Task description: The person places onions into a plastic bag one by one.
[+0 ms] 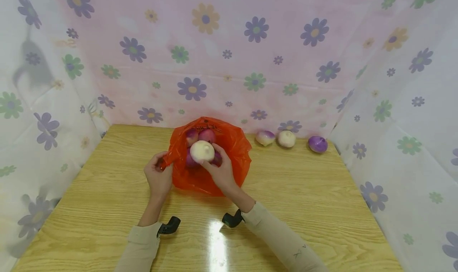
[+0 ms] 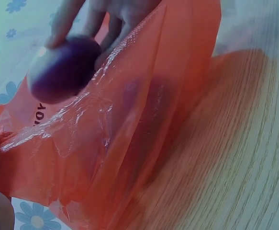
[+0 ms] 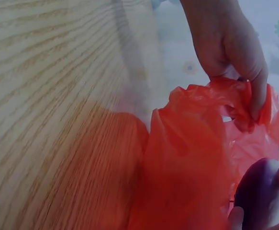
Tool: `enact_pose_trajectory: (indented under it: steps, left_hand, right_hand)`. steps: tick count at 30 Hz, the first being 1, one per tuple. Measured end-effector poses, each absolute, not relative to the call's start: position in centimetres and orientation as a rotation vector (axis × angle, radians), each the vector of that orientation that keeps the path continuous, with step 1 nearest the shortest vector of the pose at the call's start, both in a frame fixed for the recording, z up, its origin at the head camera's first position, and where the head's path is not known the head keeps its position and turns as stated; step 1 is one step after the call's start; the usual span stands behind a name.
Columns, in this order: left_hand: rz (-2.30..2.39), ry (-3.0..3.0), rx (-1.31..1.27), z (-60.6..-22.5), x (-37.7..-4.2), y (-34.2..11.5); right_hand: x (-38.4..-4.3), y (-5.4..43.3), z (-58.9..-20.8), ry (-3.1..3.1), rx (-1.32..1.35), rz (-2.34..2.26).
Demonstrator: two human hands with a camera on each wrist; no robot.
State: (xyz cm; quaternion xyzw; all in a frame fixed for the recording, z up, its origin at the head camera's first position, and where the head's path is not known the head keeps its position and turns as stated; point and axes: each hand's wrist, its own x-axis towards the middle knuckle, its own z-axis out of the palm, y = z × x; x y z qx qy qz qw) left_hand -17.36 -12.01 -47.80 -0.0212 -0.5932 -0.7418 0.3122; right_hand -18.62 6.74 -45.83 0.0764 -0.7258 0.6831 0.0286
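Gripping red bag (image 1: 239, 150), left hand (image 1: 160, 178); holding pale turnip (image 1: 201, 149), right hand (image 1: 223, 172); purple turnips (image 1: 207, 135) beneath partly hidden, count unclear.

Both arms reach forward from the lower edge of the head view, with the left sleeve (image 1: 139, 246) and right sleeve (image 1: 282, 240) ending at bare wrists. The left arm runs nearly upright, leaning slightly inward, while the right arm slants across toward the left, so the hands come near each other but stay apart. The left hand (image 1: 160, 178) has its fingers bent in a pinching grip; the right wrist view shows it hanging from above, one digit pointing down. The right hand (image 1: 223, 172) grips with its thumb (image 1: 206, 166) on the near side and its fingers curved opposite.
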Motion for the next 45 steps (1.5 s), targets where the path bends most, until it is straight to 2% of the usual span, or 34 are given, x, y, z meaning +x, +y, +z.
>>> enact_pose_trajectory:
  steps: [13,29,45]
  left_hand:
    - [-1.968,-1.561,-0.043,-47.6,-17.4,-12.1]
    - [-1.99,-1.543,-0.067,-47.5,-17.4,-12.1]
    - [-1.97,-1.563,-0.042,-47.5,-17.3,-12.2]
  right_hand:
    - [-21.3,5.9,-46.1,-2.247,0.147,2.027]
    - [-24.2,5.4,-44.3,-2.334,0.1,2.004]
    - [-25.4,5.6,-43.8,-2.455,0.054,1.902]
